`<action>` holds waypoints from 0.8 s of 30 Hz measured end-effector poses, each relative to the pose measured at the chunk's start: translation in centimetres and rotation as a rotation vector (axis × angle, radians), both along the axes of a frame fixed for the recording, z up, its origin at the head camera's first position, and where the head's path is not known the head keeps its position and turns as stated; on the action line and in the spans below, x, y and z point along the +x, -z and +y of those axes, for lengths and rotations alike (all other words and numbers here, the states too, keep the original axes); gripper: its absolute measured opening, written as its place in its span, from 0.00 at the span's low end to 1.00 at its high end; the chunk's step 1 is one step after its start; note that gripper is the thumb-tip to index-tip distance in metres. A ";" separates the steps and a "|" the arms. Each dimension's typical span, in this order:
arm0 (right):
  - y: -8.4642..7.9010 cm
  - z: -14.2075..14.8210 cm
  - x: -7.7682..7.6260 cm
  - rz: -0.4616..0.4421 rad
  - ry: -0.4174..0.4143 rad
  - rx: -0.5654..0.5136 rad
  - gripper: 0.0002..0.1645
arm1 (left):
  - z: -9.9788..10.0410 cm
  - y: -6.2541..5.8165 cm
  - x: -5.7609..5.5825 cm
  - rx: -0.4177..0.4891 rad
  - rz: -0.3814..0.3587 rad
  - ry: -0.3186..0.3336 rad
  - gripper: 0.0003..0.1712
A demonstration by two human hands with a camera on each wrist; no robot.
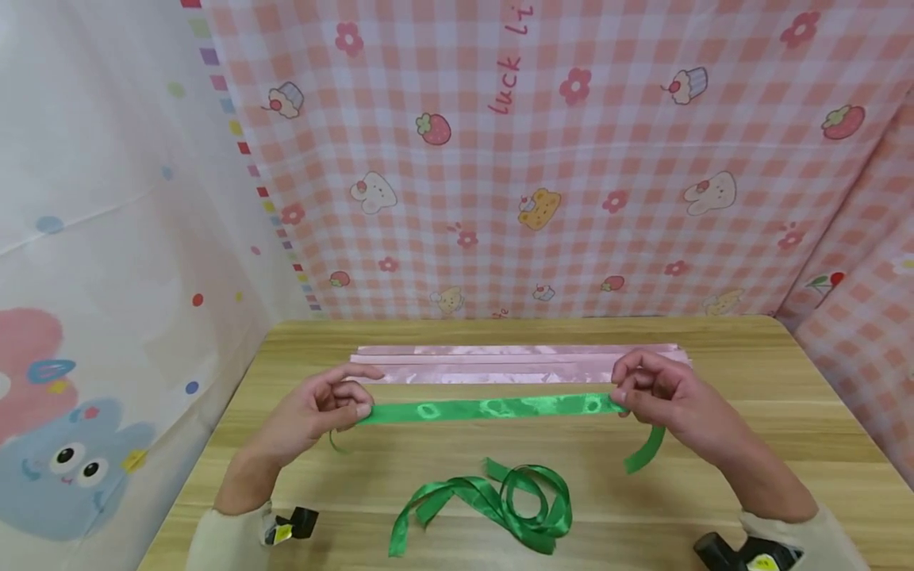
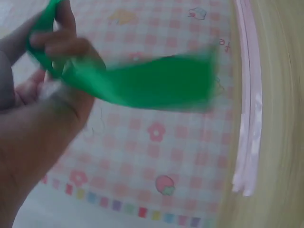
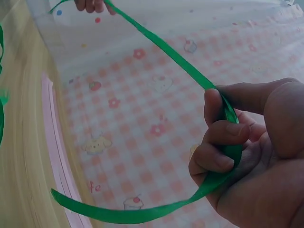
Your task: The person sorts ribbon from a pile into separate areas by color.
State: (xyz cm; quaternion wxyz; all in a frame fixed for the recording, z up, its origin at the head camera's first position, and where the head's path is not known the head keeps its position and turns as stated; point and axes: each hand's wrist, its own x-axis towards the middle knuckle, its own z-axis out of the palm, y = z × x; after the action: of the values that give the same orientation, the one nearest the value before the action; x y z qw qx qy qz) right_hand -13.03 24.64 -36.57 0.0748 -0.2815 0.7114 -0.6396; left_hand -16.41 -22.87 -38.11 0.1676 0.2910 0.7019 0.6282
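Observation:
A shiny green ribbon [image 1: 493, 408] is stretched nearly level between my two hands, above the table. My left hand [image 1: 321, 404] pinches it near one end between thumb and fingers, and a short tail hangs below. At the other side my right hand [image 1: 660, 392] pinches it too, with a longer tail [image 3: 128, 213] curving down past the palm in the right wrist view. The left wrist view shows the loose end [image 2: 161, 83] blurred. Nearer the front, more green ribbons [image 1: 535, 507] lie in a loose curled heap on the wood.
Several pale pink ribbons [image 1: 485, 369] lie side by side along the back of the wooden table [image 1: 286, 349]. Behind the table hangs a pink checked curtain [image 1: 485, 190], and a white printed curtain [image 1: 128, 262] hangs on the left.

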 end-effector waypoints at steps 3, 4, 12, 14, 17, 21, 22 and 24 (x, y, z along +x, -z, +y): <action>0.2 0.9 0.2 -0.013 0.029 0.010 0.13 | -1.1 0.2 -0.2 0.052 -0.039 0.061 0.24; 0.3 1.3 0.2 -0.016 0.036 0.015 0.13 | -1.4 0.2 -0.2 0.048 -0.044 0.068 0.24; 1.3 4.6 0.5 -0.007 0.024 0.030 0.13 | -3.1 0.4 -0.1 -0.045 -0.032 0.002 0.22; 1.6 5.6 0.5 -0.003 0.008 0.034 0.12 | -3.7 0.6 -0.2 -0.020 -0.028 0.012 0.21; 1.9 7.2 0.5 -0.021 -0.012 0.053 0.10 | -4.4 1.0 -0.2 -0.023 -0.044 -0.005 0.21; 2.4 9.2 0.3 -0.058 -0.018 0.118 0.09 | -5.1 1.9 -0.4 -0.089 -0.090 -0.076 0.17; 2.6 9.6 0.2 -0.068 -0.021 0.131 0.10 | -5.2 2.1 -0.4 -0.104 -0.095 -0.090 0.16; 3.0 10.5 0.0 -0.089 -0.034 0.148 0.09 | -5.5 2.5 -0.6 -0.118 -0.099 -0.099 0.15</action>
State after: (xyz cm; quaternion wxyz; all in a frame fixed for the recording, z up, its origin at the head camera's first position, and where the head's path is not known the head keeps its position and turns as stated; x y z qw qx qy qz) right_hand -13.03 35.13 -39.55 0.1377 -0.2586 0.7478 -0.5957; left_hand -17.05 -28.33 -40.62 0.1876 0.2140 0.7422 0.6067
